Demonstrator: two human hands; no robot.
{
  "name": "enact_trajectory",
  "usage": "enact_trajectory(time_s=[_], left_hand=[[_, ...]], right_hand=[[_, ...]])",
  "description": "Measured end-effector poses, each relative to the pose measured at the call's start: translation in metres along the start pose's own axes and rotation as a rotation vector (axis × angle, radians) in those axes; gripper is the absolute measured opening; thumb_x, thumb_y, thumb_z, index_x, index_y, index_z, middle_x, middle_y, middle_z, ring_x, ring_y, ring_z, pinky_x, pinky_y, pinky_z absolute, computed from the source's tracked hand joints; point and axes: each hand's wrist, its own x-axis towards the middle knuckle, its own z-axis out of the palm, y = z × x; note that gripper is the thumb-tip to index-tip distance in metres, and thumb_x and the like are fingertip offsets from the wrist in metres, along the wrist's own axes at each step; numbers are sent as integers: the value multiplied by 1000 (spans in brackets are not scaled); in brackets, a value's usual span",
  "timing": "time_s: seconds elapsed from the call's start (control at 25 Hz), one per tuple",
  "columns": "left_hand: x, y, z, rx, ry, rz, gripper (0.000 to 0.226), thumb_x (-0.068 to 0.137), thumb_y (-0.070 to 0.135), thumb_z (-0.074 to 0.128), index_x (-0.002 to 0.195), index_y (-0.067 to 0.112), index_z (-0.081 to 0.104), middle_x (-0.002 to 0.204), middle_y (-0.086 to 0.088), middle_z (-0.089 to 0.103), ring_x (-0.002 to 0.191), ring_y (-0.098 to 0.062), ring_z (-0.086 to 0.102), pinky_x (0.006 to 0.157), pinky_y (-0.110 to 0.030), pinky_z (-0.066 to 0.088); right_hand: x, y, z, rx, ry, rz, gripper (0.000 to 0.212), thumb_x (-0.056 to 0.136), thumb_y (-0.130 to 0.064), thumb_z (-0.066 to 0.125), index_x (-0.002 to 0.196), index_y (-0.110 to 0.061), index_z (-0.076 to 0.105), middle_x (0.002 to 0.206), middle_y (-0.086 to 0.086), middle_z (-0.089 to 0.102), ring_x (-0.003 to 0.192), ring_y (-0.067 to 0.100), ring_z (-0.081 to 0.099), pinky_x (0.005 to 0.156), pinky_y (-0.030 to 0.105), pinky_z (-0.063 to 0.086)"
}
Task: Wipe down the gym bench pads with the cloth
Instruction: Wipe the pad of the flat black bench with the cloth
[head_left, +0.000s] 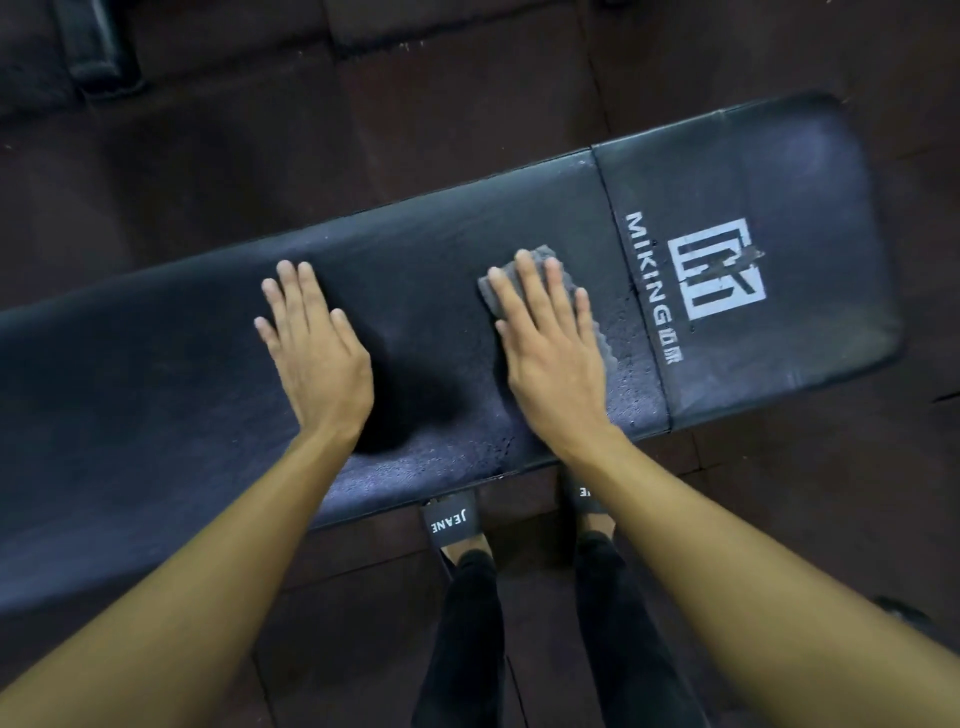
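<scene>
The bench (426, 332) is mid-wipe, with the left hand (311, 343) flat and empty on the pad while the right hand (550, 343) presses the cloth (493, 291) beside the logo with straight fingers; likely next, sweep toward the unwiped left end.

Floored throughout in dark reddish-brown square rubber tiles (467, 130), matt and faintly speckled. Laid edge to edge, with narrow darker seams (595, 67) running between them in a grid. Shows a few pale scuffs and specks (408, 47) near the top of the view. Falls into deeper shadow along the top edge and towards the bottom. Bears a black padded piece of equipment (98, 47) at the upper left, resting on the tiles, blurred and cut off by the frame; kind cannot be told. Bears a small dark rounded object (901, 613) at the right edge, low down, too dim to identify. Lit dimly and softly, with low contrast and a brownish cast.
</scene>
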Motion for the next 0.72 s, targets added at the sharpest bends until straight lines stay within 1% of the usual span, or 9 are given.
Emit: enact_trajectory(time_s=[0.12, 0.24, 0.28, 0.4, 0.44, 0.52, 0.6, 0.68, 0.72], left_hand=[[-11, 28, 7, -55, 33, -85, 53, 104, 15, 31, 156, 9, 19, 165, -6, 10, 153, -24, 1, 124, -46, -2], [-35, 67, 23, -79, 3, 10, 52, 104, 14, 33, 155, 10, 24, 164, -5, 15, 153, -21, 4, 124, -44, -3], [-43, 80, 30, -83, -14, 49, 52, 103, 15, 34, 155, 11, 25, 164, -4, 16, 153, -20, 4, 124, -43, -3], [-56, 111, 46, -90, -42, 109, 52, 102, 18, 32, 154, 12, 28, 164, -3, 18, 153, -19, 7, 124, -44, -1], [-58, 120, 49, -97, -47, 117, 52, 102, 18, 31, 153, 12, 29, 163, -3, 18, 153, -19, 7, 124, -45, 0], [-55, 137, 54, -111, -43, 128, 52, 102, 18, 32, 153, 11, 30, 163, -3, 19, 153, -19, 8, 125, -45, 1], [-45, 152, 57, -99, -27, 147, 51, 102, 17, 33, 153, 11, 30, 163, -4, 20, 152, -20, 9, 124, -46, 2], [-30, 168, 64, -54, -11, 174, 52, 101, 18, 33, 152, 10, 30, 163, -5, 20, 152, -22, 10, 124, -46, 2], [-23, 175, 69, -20, -11, 190, 52, 101, 18, 33, 153, 9, 30, 163, -6, 20, 152, -23, 11, 124, -47, 3]], right_hand=[[-19, 39, -15, -20, -17, 7, 51, 107, -34, 31, 157, -28, 22, 166, 0, 16, 153, 21, 10, 123, 47, 16], [-26, 50, -19, 6, -42, -41, 56, 105, -43, 35, 157, -27, 22, 166, 0, 14, 154, 21, 9, 124, 46, 14], [-24, 52, -19, 34, -47, -57, 56, 105, -39, 40, 157, -26, 23, 166, 1, 15, 154, 22, 9, 123, 46, 15], [-14, 53, -28, 275, -32, -34, 57, 101, -9, 52, 154, -18, 34, 163, 5, 26, 152, 22, 17, 120, 47, 25], [-9, 54, -36, 381, -19, -22, 55, 100, -3, 51, 152, -14, 37, 161, 7, 30, 151, 23, 21, 119, 46, 29], [12, 63, -58, 521, 42, -44, 50, 100, 2, 47, 149, -8, 41, 159, 11, 34, 149, 24, 27, 118, 44, 31], [44, 78, -78, 518, 110, -70, 49, 99, 2, 46, 148, -7, 43, 157, 12, 36, 149, 26, 28, 118, 44, 31], [82, 97, -81, 411, 145, -85, 51, 97, 3, 47, 147, -9, 44, 156, 13, 38, 148, 29, 29, 117, 47, 33], [97, 104, -77, 345, 127, -100, 53, 96, 4, 48, 147, -10, 44, 156, 13, 38, 148, 30, 30, 116, 48, 33]])
